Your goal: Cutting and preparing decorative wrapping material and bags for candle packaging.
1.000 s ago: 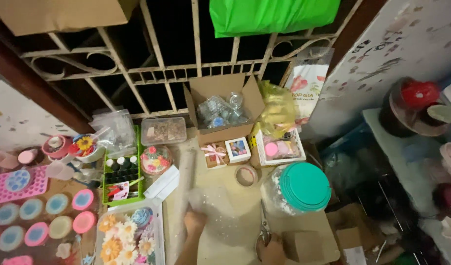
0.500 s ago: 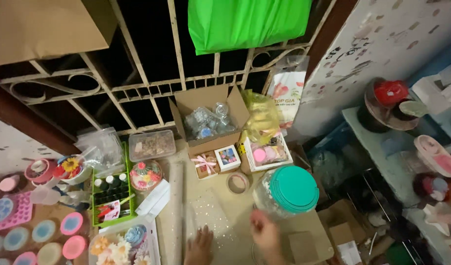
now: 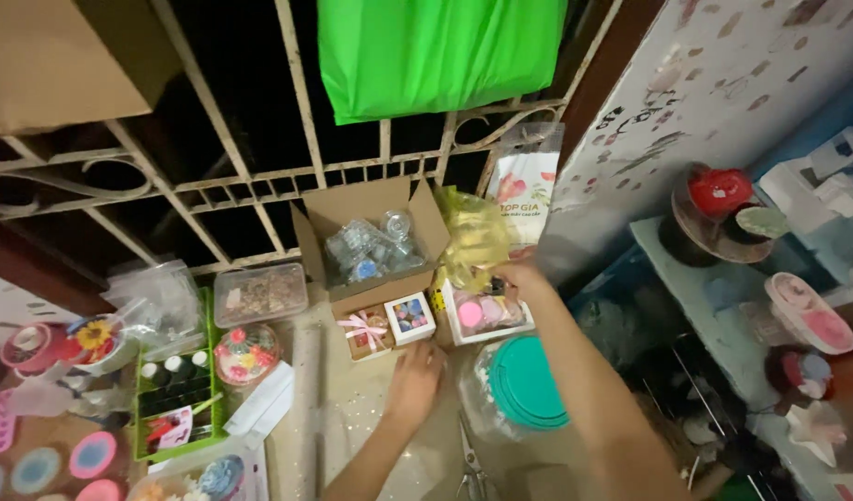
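Both hands have moved up the table since half a second ago. Far left, pink moulds (image 3: 92,455) and a flower cup (image 3: 97,339) sit by a green tray (image 3: 176,390) of little bottles, with a clear tub (image 3: 259,292) behind it. Left hand (image 3: 412,380) rests flat and spread on the glittery sheet (image 3: 352,417), just below two small gift boxes (image 3: 389,327). An open carton (image 3: 375,241) of glass jars backs onto the white window grille (image 3: 296,176). Right hand (image 3: 519,278) reaches over the white box (image 3: 487,315) of pink bits, by a yellow bag (image 3: 473,237); can't tell if it's gripping anything. Teal-lidded jar (image 3: 524,385) sits beside the forearm. Right side: speckled wall (image 3: 723,83), cluttered shelf (image 3: 686,269).
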